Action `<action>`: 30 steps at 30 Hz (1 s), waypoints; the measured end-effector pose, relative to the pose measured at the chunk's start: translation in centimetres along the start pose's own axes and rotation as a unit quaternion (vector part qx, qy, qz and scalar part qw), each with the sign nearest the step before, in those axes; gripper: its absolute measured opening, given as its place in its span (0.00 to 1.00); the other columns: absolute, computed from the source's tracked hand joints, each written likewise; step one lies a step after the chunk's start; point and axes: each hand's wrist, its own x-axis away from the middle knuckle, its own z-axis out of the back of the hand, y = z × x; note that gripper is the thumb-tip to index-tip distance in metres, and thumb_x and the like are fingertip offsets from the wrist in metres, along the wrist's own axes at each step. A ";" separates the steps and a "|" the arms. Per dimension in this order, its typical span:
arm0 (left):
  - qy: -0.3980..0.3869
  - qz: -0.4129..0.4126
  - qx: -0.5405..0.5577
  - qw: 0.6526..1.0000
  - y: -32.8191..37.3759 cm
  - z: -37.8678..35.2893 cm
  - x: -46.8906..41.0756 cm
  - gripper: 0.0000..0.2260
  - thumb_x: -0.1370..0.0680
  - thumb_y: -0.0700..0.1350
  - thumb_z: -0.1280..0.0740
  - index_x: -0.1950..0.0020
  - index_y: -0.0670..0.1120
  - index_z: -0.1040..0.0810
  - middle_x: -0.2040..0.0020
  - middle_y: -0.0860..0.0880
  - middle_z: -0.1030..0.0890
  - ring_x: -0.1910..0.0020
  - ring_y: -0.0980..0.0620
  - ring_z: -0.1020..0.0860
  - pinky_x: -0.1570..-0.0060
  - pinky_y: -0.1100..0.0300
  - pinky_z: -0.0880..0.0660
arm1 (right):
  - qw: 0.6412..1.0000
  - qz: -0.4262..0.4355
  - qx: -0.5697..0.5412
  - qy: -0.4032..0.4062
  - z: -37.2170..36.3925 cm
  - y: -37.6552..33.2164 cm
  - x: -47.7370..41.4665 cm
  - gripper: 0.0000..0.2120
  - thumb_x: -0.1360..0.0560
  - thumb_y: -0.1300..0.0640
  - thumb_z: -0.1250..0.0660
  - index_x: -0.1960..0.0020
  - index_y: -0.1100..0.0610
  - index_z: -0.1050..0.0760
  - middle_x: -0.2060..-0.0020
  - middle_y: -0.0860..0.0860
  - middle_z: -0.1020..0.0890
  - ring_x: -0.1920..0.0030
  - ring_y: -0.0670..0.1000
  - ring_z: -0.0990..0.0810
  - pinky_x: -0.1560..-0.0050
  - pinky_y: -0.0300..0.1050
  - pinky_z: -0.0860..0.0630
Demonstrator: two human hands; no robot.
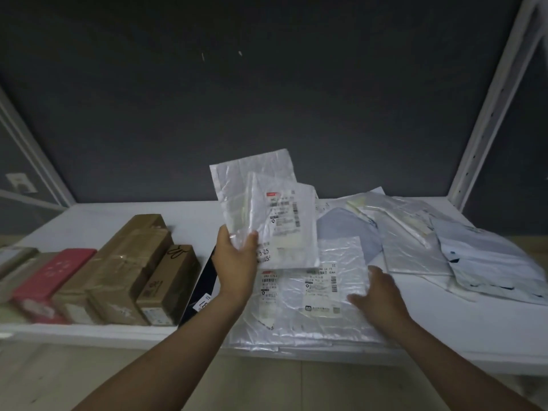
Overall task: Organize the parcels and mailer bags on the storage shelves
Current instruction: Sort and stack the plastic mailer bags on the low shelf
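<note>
Mailer bags (267,209) in grip of left hand (235,256); right hand (376,295) open at pile (296,321)

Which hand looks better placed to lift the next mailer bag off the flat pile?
Probably the right hand: it holds nothing and rests at the edge of the flat pile. The left hand is busy gripping lifted mailer bags.

White shelf (462,324), brown boxes (130,271), red box (55,275) and black box (204,287) at left, mailer bags (314,315) spread centre and right

Silver mailer bags (320,295) overlapping on shelf (444,336)
</note>
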 end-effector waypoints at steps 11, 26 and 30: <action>-0.231 0.189 0.058 0.953 -2.6 -3.8 3.6 0.10 0.19 0.45 0.38 0.39 0.46 0.25 0.49 0.45 0.16 0.53 0.45 0.16 0.49 0.42 0.20 | 0.907 -0.063 -0.410 -0.073 5.0 1.0 0.1 0.11 0.26 0.61 0.30 0.43 0.58 0.21 0.52 0.53 0.14 0.53 0.54 0.15 0.50 0.52 0.20; -0.294 -0.006 -0.374 0.879 -4.5 -7.6 6.5 0.20 0.23 0.51 0.33 0.32 0.48 0.27 0.40 0.46 0.24 0.41 0.47 0.24 0.42 0.57 0.27 | 0.987 -0.091 0.129 -0.017 6.1 7.0 0.3 0.29 0.27 0.51 0.32 0.29 0.53 0.39 0.39 0.53 0.23 0.43 0.55 0.23 0.52 0.45 0.26; -0.276 -0.098 -0.392 0.872 -4.9 -10.5 4.0 0.17 0.21 0.50 0.36 0.35 0.46 0.24 0.35 0.43 0.25 0.37 0.44 0.28 0.37 0.54 0.32 | 0.985 0.025 0.173 0.009 6.0 6.3 -1.0 0.34 0.24 0.51 0.35 0.23 0.49 0.47 0.24 0.52 0.42 0.25 0.54 0.42 0.29 0.51 0.38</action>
